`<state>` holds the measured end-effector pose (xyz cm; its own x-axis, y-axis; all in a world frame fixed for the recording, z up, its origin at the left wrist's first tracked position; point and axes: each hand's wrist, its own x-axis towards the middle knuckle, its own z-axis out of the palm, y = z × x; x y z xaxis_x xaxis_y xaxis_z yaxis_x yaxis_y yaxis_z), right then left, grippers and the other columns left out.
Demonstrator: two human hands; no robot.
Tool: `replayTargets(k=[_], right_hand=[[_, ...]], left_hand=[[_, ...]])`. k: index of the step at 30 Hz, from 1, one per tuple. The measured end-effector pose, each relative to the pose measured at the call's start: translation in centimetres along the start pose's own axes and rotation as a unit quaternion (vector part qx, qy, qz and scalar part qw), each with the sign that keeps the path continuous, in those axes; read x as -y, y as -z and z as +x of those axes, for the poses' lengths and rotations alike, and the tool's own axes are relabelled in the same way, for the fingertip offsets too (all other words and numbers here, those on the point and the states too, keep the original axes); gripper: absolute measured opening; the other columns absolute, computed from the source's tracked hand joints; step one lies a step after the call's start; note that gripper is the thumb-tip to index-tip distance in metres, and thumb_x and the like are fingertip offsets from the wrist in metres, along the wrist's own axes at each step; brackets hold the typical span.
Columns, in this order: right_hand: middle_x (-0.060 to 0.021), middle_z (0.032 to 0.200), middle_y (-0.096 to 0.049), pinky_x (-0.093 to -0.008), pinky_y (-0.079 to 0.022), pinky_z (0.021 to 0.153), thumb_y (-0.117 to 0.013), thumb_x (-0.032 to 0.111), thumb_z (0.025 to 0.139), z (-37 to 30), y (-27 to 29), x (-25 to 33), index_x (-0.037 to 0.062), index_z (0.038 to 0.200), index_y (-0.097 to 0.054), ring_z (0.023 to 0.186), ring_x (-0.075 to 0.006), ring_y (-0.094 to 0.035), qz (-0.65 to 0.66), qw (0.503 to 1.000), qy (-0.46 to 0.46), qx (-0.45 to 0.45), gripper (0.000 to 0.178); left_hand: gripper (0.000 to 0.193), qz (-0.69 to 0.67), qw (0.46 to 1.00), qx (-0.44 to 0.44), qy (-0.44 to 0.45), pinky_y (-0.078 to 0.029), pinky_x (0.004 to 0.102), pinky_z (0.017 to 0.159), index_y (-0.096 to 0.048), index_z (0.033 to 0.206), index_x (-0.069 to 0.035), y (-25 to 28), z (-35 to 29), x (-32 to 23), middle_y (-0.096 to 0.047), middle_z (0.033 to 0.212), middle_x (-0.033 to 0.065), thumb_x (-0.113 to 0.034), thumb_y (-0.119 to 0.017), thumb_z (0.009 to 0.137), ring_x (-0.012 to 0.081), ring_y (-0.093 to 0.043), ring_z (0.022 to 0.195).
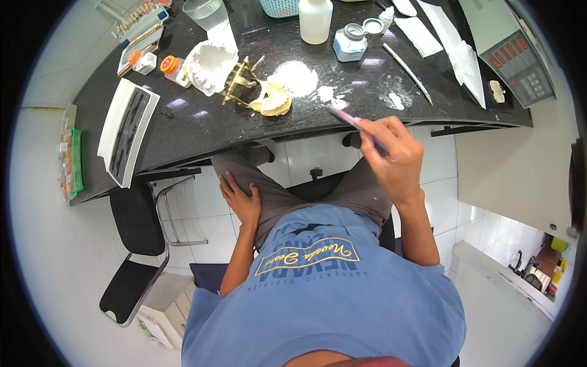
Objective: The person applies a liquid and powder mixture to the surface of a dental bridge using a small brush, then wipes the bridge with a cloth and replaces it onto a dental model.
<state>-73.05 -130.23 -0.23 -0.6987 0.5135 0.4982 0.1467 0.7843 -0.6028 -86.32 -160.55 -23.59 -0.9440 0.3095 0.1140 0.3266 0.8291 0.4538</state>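
Observation:
My right hand [393, 153] is closed around a slim purple-handled tool [346, 117], its thin tip pointing down and left near the table edge. What kind of tip it has is too small to tell. Close to that tip lie small lumps of white powder or paste [327, 94]. My left hand [243, 199] rests on my thigh, fingers spread and holding nothing. Left of the tool, a brass dental articulator [237, 82] stands on the black table [202, 131], with a yellowish dental cast [273, 100] beside it and a large white plaster cast [210, 66] behind.
A white bottle [315, 23], an opened small jar [350, 44] and a thin carving tool [408, 74] are at the back. Orange-capped jars [175, 70] and a white box [128, 131] sit left. A keypad machine [513, 52] stands right; a black chair [137, 226] is left of me.

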Motion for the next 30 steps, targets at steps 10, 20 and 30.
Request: replayTargets(k=[10, 20, 30], right_hand=[[-0.0049, 0.079, -0.063, -0.0296, -0.046, 0.052, -0.070, 0.000, 0.077, 0.0, -0.5, -0.3, 0.0078, 0.103, -0.073, 0.059, -0.0163, -0.060, -0.027, 0.999, -0.015, -0.012, 0.027], [-0.0067, 0.074, -0.064, -0.0297, -0.045, 0.051, -0.067, 0.000, 0.083, 0.1, 0.5, 0.4, 0.0045, 0.103, -0.073, 0.058, -0.0170, -0.060, -0.013, 0.992, -0.117, -0.038, 0.021], [-0.0090, 0.074, -0.063, -0.0325, -0.045, 0.052, -0.065, 0.001, 0.085, 0.4, -0.4, 0.4, 0.0031, 0.100, -0.071, 0.058, -0.0212, -0.060, -0.029, 0.996, -0.071, -0.040, 0.016]], left_hand=[[0.078, -0.006, 1.000, -0.010, -0.015, -0.025, 0.0559, 0.113, -0.028, 0.149, -0.001, 0.1, 0.1, 0.0, -0.021, 0.154, 0.0282, -0.023, -0.063, 0.083, 0.0498, -0.024, 0.138], [0.077, -0.007, 1.000, 0.003, 0.002, -0.026, 0.0567, 0.112, -0.027, 0.150, -0.003, 0.3, 0.0, -0.2, -0.020, 0.154, 0.0274, -0.024, -0.063, 0.085, 0.0490, -0.023, 0.139], [0.078, -0.010, 1.000, 0.002, -0.003, -0.025, 0.0562, 0.112, -0.027, 0.150, -0.003, 0.3, 0.1, 0.0, -0.020, 0.154, 0.0269, -0.022, -0.063, 0.084, 0.0484, -0.022, 0.139]])
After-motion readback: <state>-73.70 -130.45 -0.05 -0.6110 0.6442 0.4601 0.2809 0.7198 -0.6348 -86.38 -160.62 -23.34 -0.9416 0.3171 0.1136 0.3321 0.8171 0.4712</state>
